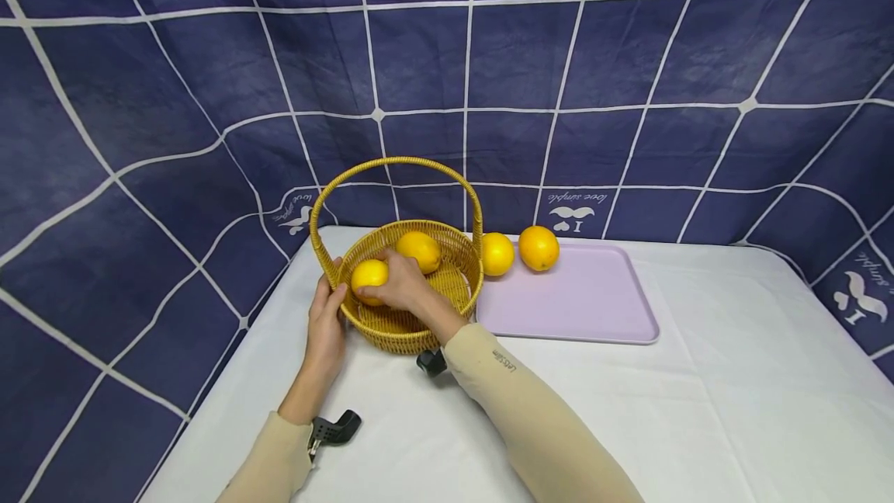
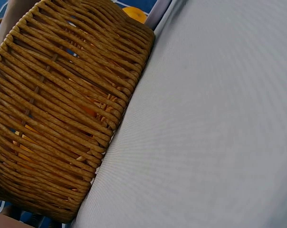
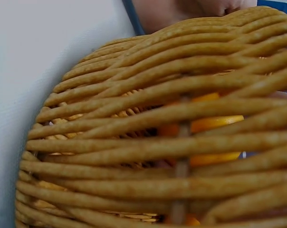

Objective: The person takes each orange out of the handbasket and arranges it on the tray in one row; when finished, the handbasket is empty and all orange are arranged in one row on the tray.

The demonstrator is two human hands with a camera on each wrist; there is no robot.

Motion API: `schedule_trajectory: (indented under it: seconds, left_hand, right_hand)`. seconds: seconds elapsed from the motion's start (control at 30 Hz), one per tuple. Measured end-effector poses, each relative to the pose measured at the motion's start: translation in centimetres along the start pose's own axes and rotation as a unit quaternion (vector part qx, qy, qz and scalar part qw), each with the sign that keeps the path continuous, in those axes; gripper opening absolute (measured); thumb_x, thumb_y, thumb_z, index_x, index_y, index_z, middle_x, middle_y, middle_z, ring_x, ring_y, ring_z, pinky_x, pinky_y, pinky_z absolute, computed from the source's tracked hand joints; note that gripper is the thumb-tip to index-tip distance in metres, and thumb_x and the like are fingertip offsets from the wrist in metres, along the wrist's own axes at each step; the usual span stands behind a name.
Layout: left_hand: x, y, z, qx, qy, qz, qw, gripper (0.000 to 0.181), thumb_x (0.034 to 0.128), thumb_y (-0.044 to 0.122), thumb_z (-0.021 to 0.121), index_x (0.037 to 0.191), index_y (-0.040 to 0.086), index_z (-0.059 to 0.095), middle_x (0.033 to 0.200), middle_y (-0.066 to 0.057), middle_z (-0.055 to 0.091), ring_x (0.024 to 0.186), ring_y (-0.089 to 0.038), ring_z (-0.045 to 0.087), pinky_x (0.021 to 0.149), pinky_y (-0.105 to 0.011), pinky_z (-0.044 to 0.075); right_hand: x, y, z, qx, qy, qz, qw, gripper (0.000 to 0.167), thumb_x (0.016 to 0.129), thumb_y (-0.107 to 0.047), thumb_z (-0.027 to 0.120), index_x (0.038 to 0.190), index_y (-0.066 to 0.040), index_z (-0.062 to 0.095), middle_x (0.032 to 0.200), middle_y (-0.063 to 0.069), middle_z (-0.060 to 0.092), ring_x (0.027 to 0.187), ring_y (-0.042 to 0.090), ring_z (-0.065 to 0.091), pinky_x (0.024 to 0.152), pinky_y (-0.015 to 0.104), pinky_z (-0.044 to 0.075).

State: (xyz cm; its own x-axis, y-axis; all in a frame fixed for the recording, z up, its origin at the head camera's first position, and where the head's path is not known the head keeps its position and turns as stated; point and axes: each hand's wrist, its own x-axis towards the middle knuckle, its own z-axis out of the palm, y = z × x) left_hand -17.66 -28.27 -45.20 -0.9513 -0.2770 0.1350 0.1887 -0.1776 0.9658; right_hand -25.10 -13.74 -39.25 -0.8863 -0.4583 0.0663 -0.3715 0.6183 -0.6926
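A woven basket point(image 1: 401, 344) with a tall hooped handle stands on the white cloth. My left hand point(image 1: 326, 336) holds its left rim near the foot of the handle. Reaching over the front rim, my right hand point(image 1: 405, 282) grips an orange point(image 1: 369, 278) inside the basket, on the left side. A second orange point(image 1: 419, 248) lies behind that hand in the basket. Both wrist views are filled mostly by the basket's woven wall point(image 2: 62, 104), with bits of orange point(image 3: 215, 123) showing through the gaps.
A lilac tray point(image 1: 573, 293) lies right of the basket. One orange point(image 1: 538, 248) sits at its back edge, and another orange point(image 1: 498, 254) sits at its left end beside the basket. A dark blue curtain point(image 1: 524, 146) with white lines hangs behind the table.
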Motion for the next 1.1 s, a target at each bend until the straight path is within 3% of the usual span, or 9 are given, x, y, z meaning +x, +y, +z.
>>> schedule_trajectory:
  seconds: [0.5, 0.8, 1.1]
  left_hand:
    - [-0.1, 0.1, 0.2, 0.007, 0.002, -0.003, 1.0, 0.054, 0.1149, 0.018, 0.039, 0.168, 0.018, 0.028, 0.172, 0.002, 0.03, 0.158, -0.018, 0.029, 0.132, -0.034, 0.021]
    - [-0.1, 0.1, 0.2, 0.017, 0.003, -0.006, 0.9998, 0.053, 0.1149, 0.02, 0.039, 0.167, 0.022, 0.03, 0.173, 0.004, 0.03, 0.158, -0.017, 0.029, 0.132, -0.033, 0.018]
    - [0.0, 0.1, -0.2, 0.017, 0.006, -0.005, 0.9998, 0.053, 0.115, 0.02, 0.039, 0.167, 0.022, 0.03, 0.172, 0.004, 0.031, 0.157, -0.017, 0.03, 0.13, -0.028, 0.02]
  right_hand:
    - [-2.3, 0.6, -1.8, -0.009, 0.022, -0.025, 0.9994, 0.071, 0.084, -0.036, 0.084, 0.142, -0.002, 0.061, 0.121, 0.013, 0.073, 0.102, 0.024, 0.066, 0.084, 0.031, 0.058]
    - [-5.6, 1.1, -4.4, 0.024, 0.058, -0.042, 0.9971, 0.071, 0.082, -0.041, 0.082, 0.143, -0.01, 0.063, 0.128, 0.01, 0.072, 0.11, 0.029, 0.064, 0.091, 0.04, 0.057]
    - [-8.7, 1.4, -6.3, 0.073, 0.105, -0.055, 0.9903, 0.067, 0.082, -0.041, 0.083, 0.141, -0.016, 0.065, 0.123, 0.005, 0.074, 0.103, 0.02, 0.067, 0.088, 0.036, 0.058]
